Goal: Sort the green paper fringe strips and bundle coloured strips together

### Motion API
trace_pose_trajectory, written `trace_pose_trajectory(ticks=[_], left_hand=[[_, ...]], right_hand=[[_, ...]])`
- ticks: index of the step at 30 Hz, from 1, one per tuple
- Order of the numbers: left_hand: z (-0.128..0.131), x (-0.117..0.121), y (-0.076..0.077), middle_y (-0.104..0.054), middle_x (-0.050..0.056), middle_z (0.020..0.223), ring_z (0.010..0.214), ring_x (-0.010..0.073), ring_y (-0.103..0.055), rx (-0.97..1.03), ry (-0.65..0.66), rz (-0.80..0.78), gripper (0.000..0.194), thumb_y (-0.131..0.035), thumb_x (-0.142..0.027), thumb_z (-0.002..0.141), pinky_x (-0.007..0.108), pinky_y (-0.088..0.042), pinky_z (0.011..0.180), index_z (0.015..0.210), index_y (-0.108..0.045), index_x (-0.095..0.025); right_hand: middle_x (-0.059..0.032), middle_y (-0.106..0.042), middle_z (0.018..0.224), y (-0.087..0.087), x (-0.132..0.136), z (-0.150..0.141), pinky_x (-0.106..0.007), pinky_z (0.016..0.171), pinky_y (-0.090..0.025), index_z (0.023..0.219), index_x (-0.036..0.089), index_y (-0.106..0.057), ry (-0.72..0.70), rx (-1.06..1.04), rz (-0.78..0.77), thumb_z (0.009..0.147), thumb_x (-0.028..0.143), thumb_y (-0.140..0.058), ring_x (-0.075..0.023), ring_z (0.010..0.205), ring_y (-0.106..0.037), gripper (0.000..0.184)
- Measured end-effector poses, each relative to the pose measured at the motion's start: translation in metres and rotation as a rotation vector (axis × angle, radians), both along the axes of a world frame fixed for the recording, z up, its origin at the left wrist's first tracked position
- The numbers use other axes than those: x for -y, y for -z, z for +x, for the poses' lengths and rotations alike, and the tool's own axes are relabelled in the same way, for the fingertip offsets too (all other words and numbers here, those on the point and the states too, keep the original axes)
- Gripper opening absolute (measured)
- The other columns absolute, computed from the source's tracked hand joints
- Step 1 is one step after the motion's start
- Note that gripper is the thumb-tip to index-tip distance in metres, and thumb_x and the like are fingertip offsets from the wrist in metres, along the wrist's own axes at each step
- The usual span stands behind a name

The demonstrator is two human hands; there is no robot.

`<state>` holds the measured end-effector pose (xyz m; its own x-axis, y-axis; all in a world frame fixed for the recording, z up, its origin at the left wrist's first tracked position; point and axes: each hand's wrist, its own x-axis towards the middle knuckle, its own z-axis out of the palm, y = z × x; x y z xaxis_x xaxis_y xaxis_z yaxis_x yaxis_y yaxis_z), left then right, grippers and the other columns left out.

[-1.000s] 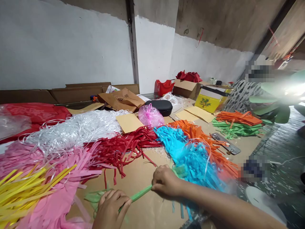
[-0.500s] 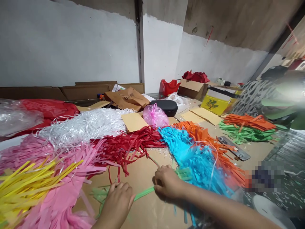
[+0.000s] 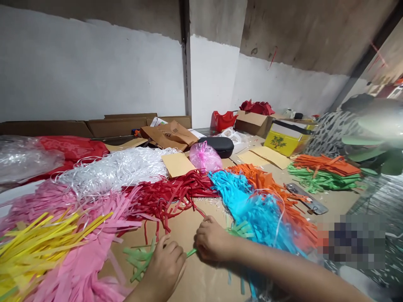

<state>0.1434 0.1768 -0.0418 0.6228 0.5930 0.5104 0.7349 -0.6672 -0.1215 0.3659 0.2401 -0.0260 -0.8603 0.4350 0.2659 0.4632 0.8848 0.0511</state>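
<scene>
Green paper strip bundle [image 3: 191, 252], middle hidden between left hand [image 3: 163, 270], right hand [image 3: 212, 241]

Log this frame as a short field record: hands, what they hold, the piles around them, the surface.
left hand: closed on the fringed end of the green paper bundle
right hand: gripping the other end of the same bundle
near left: yellow strips, pink strips
ahead: red strips, white shreds
near right: blue strips, orange strips
surface: brown cardboard sheet
</scene>
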Motion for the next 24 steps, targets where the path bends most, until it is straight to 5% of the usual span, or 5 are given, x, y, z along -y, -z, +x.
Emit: trace_pose_trajectory(ticks=[4,8,15,19,24], left_hand=[[0.004,0.0,0.003,-0.063,-0.002,0.071,0.073,0.0191,-0.049,0.012,-0.014,0.029,0.023,-0.048,-0.014,0.095,0.046,-0.027,0.101,0.079,-0.062,-0.022],[0.0,0.007,0.005,-0.063,0.0,0.074,0.075,0.0191,-0.051,0.061,0.003,0.024,0.035,-0.036,-0.009,0.098,0.043,-0.031,0.097,0.082,-0.064,-0.022],[-0.026,0.012,0.001,-0.067,-0.007,0.074,0.07,0.0122,-0.064,0.146,-0.017,-0.205,0.014,-0.061,-0.015,0.093,0.032,-0.042,0.082,0.086,-0.067,-0.025],[-0.03,0.011,-0.002,-0.069,-0.009,0.072,0.068,0.0129,-0.068,0.17,-0.069,-0.308,0.011,-0.076,-0.02,0.083,0.029,-0.047,0.071,0.08,-0.069,-0.027],[-0.026,0.014,-0.002,-0.07,-0.007,0.076,0.073,0.015,-0.069,0.159,-0.151,-0.417,0.013,-0.067,-0.027,0.092,0.034,-0.047,0.077,0.079,-0.069,-0.026]], right_hand=[[-0.0043,-0.068,0.086,-0.006,0.014,-0.007,-0.043,0.088,-0.03,0.091,0.017,-0.066,0.021,-0.013,0.027,0.092,0.033,-0.061,-0.022,0.085,-0.052,0.016],[-0.0037,-0.067,0.081,0.005,0.026,-0.009,-0.042,0.083,-0.03,0.089,0.015,-0.065,-0.036,0.017,0.127,0.097,0.019,-0.057,-0.0207,0.078,-0.049,0.012],[-0.0029,-0.076,0.096,0.027,0.009,0.026,-0.036,0.083,-0.033,0.086,0.021,-0.072,0.096,-0.277,-0.314,0.091,0.026,-0.075,-0.0192,0.093,-0.061,0.007],[-0.001,-0.076,0.088,0.022,0.004,0.036,-0.034,0.085,-0.037,0.083,0.02,-0.072,0.094,-0.257,-0.403,0.083,0.03,-0.084,-0.018,0.091,-0.065,0.016],[-0.0016,-0.076,0.091,0.012,0.005,0.034,-0.032,0.085,-0.039,0.085,0.02,-0.074,0.122,-0.198,-0.457,0.09,0.027,-0.076,-0.0174,0.09,-0.064,0.008]])
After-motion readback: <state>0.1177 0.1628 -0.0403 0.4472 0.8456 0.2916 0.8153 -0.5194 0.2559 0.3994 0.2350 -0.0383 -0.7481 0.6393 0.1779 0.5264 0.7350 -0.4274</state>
